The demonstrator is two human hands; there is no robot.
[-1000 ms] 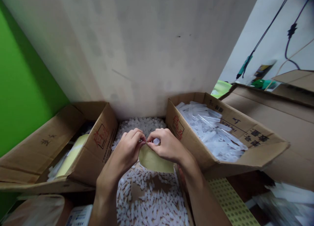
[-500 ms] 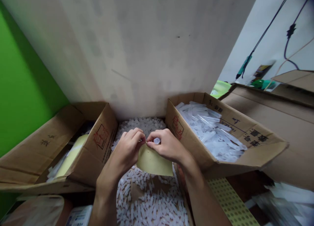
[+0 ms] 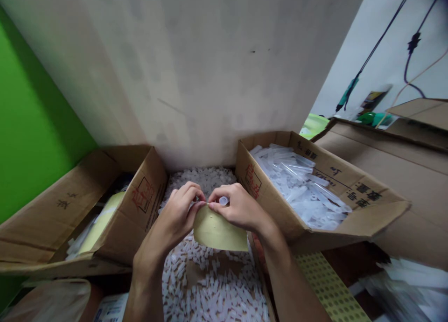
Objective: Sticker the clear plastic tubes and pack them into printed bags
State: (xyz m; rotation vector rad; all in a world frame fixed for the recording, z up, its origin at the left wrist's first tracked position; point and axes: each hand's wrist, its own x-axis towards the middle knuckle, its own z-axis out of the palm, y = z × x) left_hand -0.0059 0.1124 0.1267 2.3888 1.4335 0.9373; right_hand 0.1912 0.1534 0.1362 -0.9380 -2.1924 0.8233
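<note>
Centrally, a pale yellow sheet (image 3: 220,232) hangs between my hands, above a shallow bed of small white plastic pieces (image 3: 220,296). It is smooth and slightly curved, with a few tiny marks near its top edge. My left hand (image 3: 185,205) pinches the sheet's upper edge between thumb and finger. My right hand (image 3: 235,204) pinches the same edge just beside it, and its curled fingers also hold a clear tube (image 3: 223,200), round end showing.

Beneath, the white pieces lie scattered over a brown surface; more are heaped beyond my hands, against a pale, blotchy wall (image 3: 206,79). An open cardboard box on the left (image 3: 149,193) contains yellow sheeting; one on the right (image 3: 276,205) holds many clear tubes (image 3: 297,184). A yellow sheet with dark dots (image 3: 327,284) lies at lower right. Bright green (image 3: 28,107) covers the far left, and dark cables (image 3: 378,42) hang at upper right.
</note>
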